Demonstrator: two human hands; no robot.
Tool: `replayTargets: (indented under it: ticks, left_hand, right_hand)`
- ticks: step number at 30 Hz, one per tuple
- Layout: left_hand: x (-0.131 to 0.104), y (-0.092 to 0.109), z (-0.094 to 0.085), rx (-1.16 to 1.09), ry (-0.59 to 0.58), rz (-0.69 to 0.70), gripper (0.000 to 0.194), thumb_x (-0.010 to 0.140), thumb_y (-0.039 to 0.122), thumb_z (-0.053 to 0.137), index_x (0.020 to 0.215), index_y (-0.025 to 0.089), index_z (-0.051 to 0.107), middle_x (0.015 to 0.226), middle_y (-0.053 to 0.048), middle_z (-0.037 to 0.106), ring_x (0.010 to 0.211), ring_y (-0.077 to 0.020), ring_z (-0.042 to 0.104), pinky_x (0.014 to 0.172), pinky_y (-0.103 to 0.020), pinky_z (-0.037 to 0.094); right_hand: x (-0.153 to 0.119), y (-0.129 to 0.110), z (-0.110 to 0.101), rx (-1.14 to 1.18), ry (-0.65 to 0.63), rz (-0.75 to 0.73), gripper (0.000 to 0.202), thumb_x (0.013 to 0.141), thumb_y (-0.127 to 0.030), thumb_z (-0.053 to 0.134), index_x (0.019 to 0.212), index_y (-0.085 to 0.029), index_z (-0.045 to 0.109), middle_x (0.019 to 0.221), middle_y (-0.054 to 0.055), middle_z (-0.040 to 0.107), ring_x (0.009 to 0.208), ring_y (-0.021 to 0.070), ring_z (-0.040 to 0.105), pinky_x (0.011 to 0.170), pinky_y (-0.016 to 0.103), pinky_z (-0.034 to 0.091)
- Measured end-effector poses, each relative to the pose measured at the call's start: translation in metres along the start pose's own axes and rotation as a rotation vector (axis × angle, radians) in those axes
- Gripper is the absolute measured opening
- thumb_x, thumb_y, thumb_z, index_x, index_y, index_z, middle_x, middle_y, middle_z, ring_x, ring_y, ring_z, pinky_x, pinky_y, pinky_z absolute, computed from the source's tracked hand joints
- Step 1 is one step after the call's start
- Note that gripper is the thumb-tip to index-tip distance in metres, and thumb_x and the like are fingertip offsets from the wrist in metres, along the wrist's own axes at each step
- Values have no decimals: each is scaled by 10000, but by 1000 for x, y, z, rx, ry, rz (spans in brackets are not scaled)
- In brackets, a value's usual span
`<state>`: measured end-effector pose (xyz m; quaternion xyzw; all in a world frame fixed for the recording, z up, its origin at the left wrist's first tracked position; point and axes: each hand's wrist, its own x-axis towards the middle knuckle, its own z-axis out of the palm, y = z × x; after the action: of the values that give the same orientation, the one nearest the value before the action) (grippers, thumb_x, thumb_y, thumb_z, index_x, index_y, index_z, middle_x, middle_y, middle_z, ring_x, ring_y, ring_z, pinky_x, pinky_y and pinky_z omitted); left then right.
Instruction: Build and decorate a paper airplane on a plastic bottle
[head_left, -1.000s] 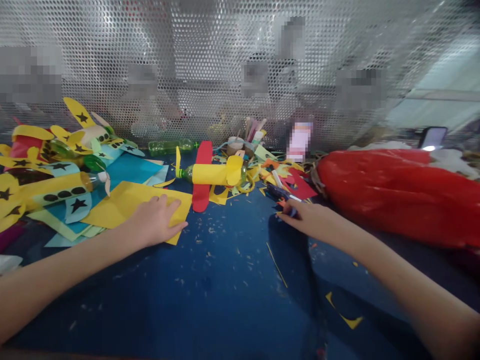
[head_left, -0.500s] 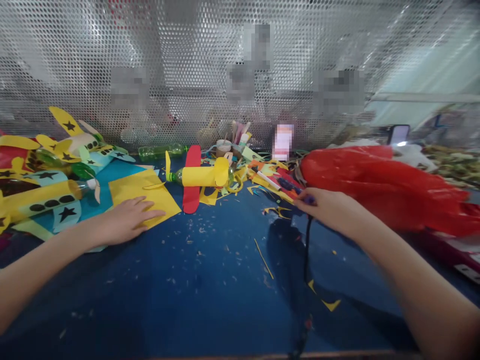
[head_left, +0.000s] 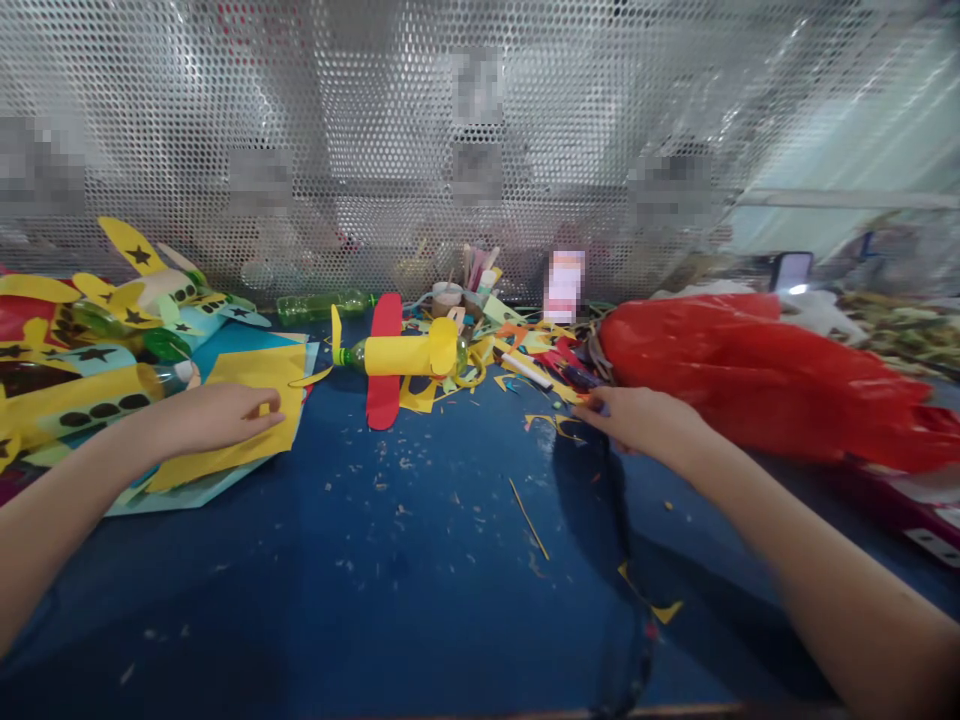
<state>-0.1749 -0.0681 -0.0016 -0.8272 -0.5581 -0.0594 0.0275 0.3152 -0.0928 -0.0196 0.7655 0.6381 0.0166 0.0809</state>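
My left hand (head_left: 229,412) lies over a yellow paper sheet (head_left: 225,455), fingers bent, with yellow showing between thumb and finger. Under that sheet are light-blue sheets (head_left: 202,492). My right hand (head_left: 637,415) is closed around a dark, purplish thing, mostly hidden by the fingers; a black cord (head_left: 621,520) runs down from it to the table's front edge. Between the hands sits a toy plane (head_left: 397,355), made of a green bottle in yellow paper with red wings. A white marker (head_left: 525,368) rests just left of my right hand.
More paper-and-bottle planes (head_left: 97,395) crowd the left side. A green bottle (head_left: 322,305) and a cup of sticks (head_left: 448,292) stand at the back near the metal mesh (head_left: 405,120). A red plastic bag (head_left: 750,380) fills the right. Paper scraps (head_left: 664,610) dot the blue table.
My left hand and the yellow sheet have shifted left, the sheet turning, and the fingers have curled. My right hand has drawn slightly left and lower, and the cord has swung.
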Motion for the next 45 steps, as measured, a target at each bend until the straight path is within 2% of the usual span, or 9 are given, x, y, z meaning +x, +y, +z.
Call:
replayTargets:
  ticks: [2, 7, 11, 18, 22, 31, 36, 41, 45]
  left_hand:
    - [7, 13, 0, 11, -127, -9, 329, 916, 441, 478, 903, 195, 695, 731, -28, 716, 565, -164, 614, 483, -204, 336]
    - [40, 46, 17, -44, 193, 188, 318, 902, 399, 480, 1028, 164, 653, 967, -102, 726, 865, -254, 666, 730, -353, 508]
    - [67, 62, 42, -63, 308, 199, 320, 896, 320, 493, 1153, 160, 593, 1163, -131, 648, 1117, -280, 598, 969, -429, 481]
    - [77, 79, 85, -116, 438, 109, 546, 907, 336, 529, 1391, 110, 414, 1482, -208, 387, 1397, -357, 364, 1119, -507, 375]
    - [73, 81, 95, -135, 453, 113, 602, 915, 327, 524, 1446, 107, 346, 1488, -229, 381, 1390, -366, 372, 1127, -531, 357]
    - [69, 83, 83, -240, 457, 190, 547, 892, 216, 516, 1414, 139, 370, 1384, -190, 478, 1326, -320, 450, 1108, -513, 396]
    - [66, 86, 81, -268, 484, 263, 447, 924, 195, 468, 1365, 141, 416, 1346, -157, 543, 1291, -271, 499, 1108, -457, 412]
    - [67, 85, 82, -273, 489, 275, 465, 913, 192, 485, 1365, 115, 411, 1367, -172, 533, 1300, -271, 497, 1109, -448, 414]
    - [65, 84, 81, -245, 516, 343, 417, 929, 233, 482, 1333, 134, 455, 1329, -167, 551, 1264, -277, 515, 1087, -465, 423]
  right_hand:
    - [-1, -9, -4, -27, 91, -4, 377, 937, -494, 452, 940, -194, 679, 870, 120, 741, 792, 281, 702, 553, 301, 379]
    - [13, -46, -4, -31, 280, -197, 281, 936, -358, 506, 1067, -146, 637, 914, 127, 727, 851, 272, 687, 676, 318, 440]
    - [34, -67, 9, -74, 401, -223, 319, 912, -287, 555, 1153, -80, 580, 1110, 200, 663, 1041, 293, 625, 822, 334, 454]
    - [52, -65, 44, -32, 480, -165, 265, 940, -249, 427, 1012, -63, 600, 1029, 224, 631, 1015, 324, 570, 851, 381, 438]
    - [56, -59, 54, 46, 544, -189, 241, 931, -181, 357, 952, -68, 568, 936, 235, 629, 924, 324, 583, 839, 412, 436]
    - [39, -68, 34, 934, 625, -273, 227, 929, -379, 434, 1080, -211, 415, 692, -28, 485, 597, 173, 504, 605, 302, 425]
    - [6, -88, 26, 1160, 760, -404, 169, 913, -376, 507, 1002, -239, 463, 834, 17, 535, 673, 159, 540, 610, 295, 453]
    - [-29, -111, 25, 1049, 542, -664, 100, 903, -300, 558, 978, -233, 561, 888, 46, 662, 707, 161, 612, 623, 283, 469]
    - [-36, -120, 32, 975, 403, -736, 132, 927, -301, 535, 1022, -229, 590, 931, 57, 696, 730, 165, 636, 622, 273, 478]
